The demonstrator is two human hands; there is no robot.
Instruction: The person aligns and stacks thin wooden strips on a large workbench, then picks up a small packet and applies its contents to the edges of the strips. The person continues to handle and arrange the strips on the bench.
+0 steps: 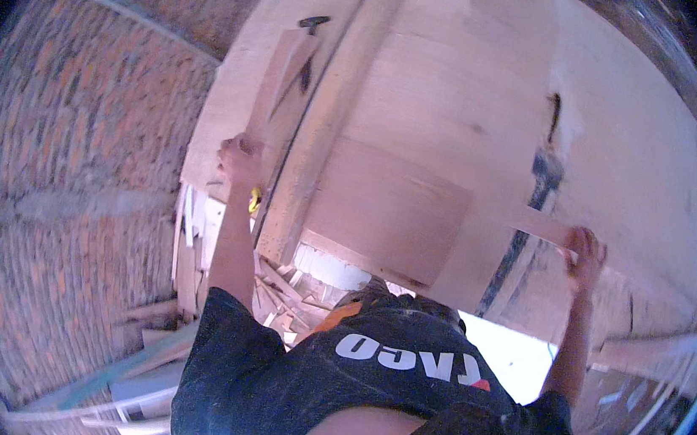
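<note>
My left hand [240,160] is at the left edge of a plywood work table [458,68], its fingers closed on the near end of a narrow wooden strip [275,74] that points away from me. On the right, my right hand [585,258] curls around the end of a short, flat wooden piece [540,224], which reaches left over a dark slot. Between my hands a rectangular wooden panel [392,209] lies flat, close to my body. Blur hides the exact finger contacts.
A long yellowish wooden bar [322,121] runs lengthwise along the table. A black T-shaped handle [314,22] lies beyond the strip. Right of the panel, a dark metal part [546,172] sits in the slot. Wood offcuts [294,295] cover the floor; a brick wall [95,123] stands left.
</note>
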